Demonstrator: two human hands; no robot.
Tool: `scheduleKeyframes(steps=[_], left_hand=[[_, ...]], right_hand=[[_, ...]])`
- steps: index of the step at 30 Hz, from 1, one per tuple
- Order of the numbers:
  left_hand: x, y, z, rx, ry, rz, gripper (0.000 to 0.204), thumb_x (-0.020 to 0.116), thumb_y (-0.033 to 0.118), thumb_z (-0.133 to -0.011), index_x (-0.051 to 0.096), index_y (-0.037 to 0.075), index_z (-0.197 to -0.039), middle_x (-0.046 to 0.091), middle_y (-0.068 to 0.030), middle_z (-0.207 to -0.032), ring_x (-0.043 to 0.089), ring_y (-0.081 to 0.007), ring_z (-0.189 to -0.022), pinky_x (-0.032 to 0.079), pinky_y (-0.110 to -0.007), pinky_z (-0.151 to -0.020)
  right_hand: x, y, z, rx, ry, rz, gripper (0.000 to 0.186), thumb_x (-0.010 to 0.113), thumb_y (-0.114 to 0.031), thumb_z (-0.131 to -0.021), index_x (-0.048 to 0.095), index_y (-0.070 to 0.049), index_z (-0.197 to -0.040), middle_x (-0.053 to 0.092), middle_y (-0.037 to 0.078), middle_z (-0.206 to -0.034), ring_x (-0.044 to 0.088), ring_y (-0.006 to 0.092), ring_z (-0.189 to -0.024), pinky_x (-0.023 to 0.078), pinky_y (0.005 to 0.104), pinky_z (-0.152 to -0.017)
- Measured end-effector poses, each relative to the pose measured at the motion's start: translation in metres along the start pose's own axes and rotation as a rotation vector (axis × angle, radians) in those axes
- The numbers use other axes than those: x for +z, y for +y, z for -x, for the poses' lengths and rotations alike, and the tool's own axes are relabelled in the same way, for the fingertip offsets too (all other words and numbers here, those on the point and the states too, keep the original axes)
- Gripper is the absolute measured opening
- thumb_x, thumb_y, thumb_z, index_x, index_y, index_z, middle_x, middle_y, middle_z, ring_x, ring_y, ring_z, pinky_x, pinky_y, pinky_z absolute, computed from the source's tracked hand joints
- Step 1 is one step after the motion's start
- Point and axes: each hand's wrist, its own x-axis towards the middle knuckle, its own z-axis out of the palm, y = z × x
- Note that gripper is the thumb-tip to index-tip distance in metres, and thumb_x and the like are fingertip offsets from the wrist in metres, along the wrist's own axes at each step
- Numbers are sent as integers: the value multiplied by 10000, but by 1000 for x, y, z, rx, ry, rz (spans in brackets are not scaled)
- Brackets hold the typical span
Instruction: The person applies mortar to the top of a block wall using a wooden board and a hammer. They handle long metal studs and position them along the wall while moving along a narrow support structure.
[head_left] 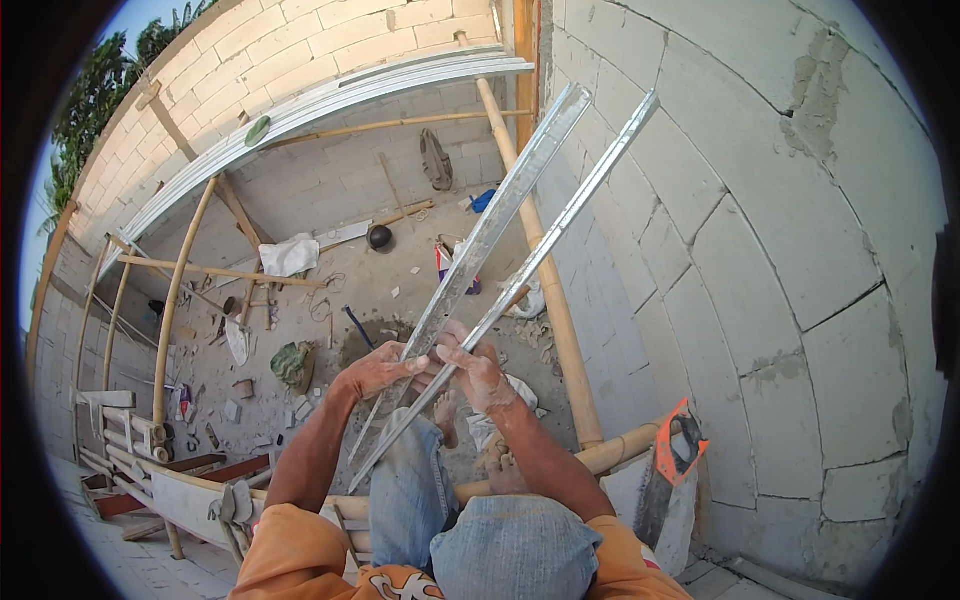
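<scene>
I hold two long silver metal channels that run diagonally up toward the block wall at the upper right. My left hand (385, 369) is closed on the lower part of the left channel (490, 243). My right hand (477, 378) is closed round the narrower right channel (580, 189), close beside my left hand, with some fingers hidden behind the metal. Below them are my jeans-clad legs and bare feet on bamboo poles. A hand saw with an orange handle (683, 445) stands at the lower right beside a bamboo pole.
Bamboo scaffold poles (172, 315) frame the left side and run beside the right block wall (740, 270). More metal channels (390, 75) lie along the top. Below, the dusty floor (400, 280) holds rubble, a black round object (380, 238), white sacks (290, 255) and a green bundle (293, 365).
</scene>
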Motion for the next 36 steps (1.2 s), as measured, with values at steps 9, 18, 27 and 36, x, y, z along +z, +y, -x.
scheduleKeyframes(steps=[9, 18, 27, 36], left_hand=[[-16, -39, -9, -56, 118, -208, 638, 704, 553, -814, 670, -23, -1085, 703, -103, -943, 648, -163, -850, 525, -314, -784], [2, 2, -1, 7, 12, 49, 704, 715, 522, -817, 593, -34, -1231, 655, -146, -1065, 629, -229, -989, 514, -372, -876], [-70, 36, 72, 87, 518, -275, 609, 664, 457, -877, 569, 6, -1275, 691, -94, -1004, 660, -151, -791, 544, -285, -708], [-101, -18, 141, -33, 715, -258, 479, 709, 416, -847, 647, 19, -1108, 672, -67, -866, 585, -105, -670, 487, -276, -560]], right_hand=[[3, 4, -2, 25, 205, 181, 442, 679, -275, -897, 580, 5, -1225, 651, 82, -1050, 614, 121, -900, 524, 286, -775], [2, 9, -8, -57, 418, 80, 433, 746, -318, -853, 636, 31, -1086, 652, 121, -1034, 630, 185, -901, 522, 349, -813], [-30, -10, -20, -191, 476, 75, 374, 642, -339, -926, 548, -1, -1053, 644, 130, -905, 645, 222, -732, 568, 438, -747], [-20, -27, -21, -224, 569, 37, 434, 613, -394, -939, 504, -8, -1104, 512, 45, -817, 464, 145, -694, 485, 384, -762]])
